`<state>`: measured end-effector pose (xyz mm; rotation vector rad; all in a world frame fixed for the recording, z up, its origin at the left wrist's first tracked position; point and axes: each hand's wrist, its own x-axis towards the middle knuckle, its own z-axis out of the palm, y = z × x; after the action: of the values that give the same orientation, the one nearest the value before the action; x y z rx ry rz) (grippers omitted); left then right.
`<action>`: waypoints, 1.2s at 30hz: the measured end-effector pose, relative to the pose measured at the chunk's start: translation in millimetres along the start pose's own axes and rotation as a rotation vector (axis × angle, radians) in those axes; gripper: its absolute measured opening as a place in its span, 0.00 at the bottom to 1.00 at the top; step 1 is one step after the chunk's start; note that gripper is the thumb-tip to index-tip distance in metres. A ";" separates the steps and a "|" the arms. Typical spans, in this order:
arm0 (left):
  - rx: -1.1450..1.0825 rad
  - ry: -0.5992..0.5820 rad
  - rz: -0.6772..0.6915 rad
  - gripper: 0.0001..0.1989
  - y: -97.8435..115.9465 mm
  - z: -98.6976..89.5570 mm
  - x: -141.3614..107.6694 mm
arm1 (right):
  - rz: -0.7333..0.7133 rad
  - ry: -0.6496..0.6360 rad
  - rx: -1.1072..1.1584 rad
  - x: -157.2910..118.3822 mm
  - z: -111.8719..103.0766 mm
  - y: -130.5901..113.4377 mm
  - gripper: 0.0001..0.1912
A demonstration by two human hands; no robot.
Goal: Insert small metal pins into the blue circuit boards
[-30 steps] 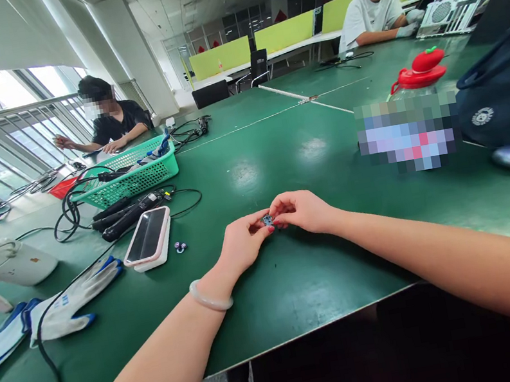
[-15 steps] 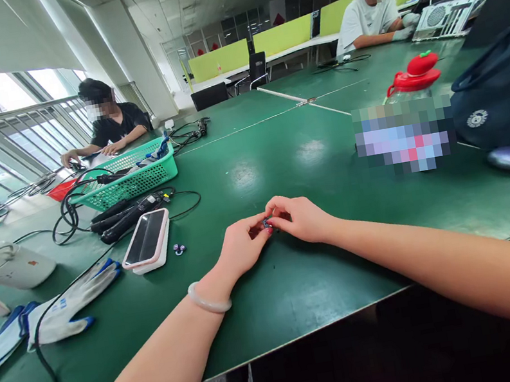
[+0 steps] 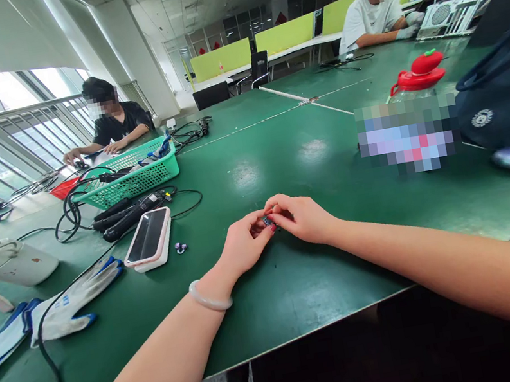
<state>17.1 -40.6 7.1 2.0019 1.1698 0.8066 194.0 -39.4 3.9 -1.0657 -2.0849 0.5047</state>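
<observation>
The left hand (image 3: 247, 242) and the right hand (image 3: 303, 219) both pinched a tiny bluish piece (image 3: 268, 220) over the green worktop (image 3: 295, 288). A phone (image 3: 149, 236) lay to the left, near a glove (image 3: 67, 309).

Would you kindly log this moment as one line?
left hand: holding small part | right hand: at same part, grip unclear | left side: phone, gloves | surface: green table
</observation>
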 end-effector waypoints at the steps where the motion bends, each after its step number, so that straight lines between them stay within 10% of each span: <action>1: -0.002 -0.006 0.010 0.20 -0.8 -0.1 0.2 | 0.007 0.000 0.001 -0.1 -0.4 -0.5 0.07; 17: 0.108 0.003 0.081 0.17 -0.1 -1.2 -2.2 | 0.017 0.001 0.006 -0.2 -0.3 -0.3 0.06; 36: -0.263 0.042 -0.068 0.15 -9.8 -5.0 4.7 | 0.106 -0.048 0.019 5.2 -7.0 10.2 0.15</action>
<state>10.4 -31.6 3.0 1.7296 1.0874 0.9215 202.6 -29.1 4.4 -1.1682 -2.0688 0.6058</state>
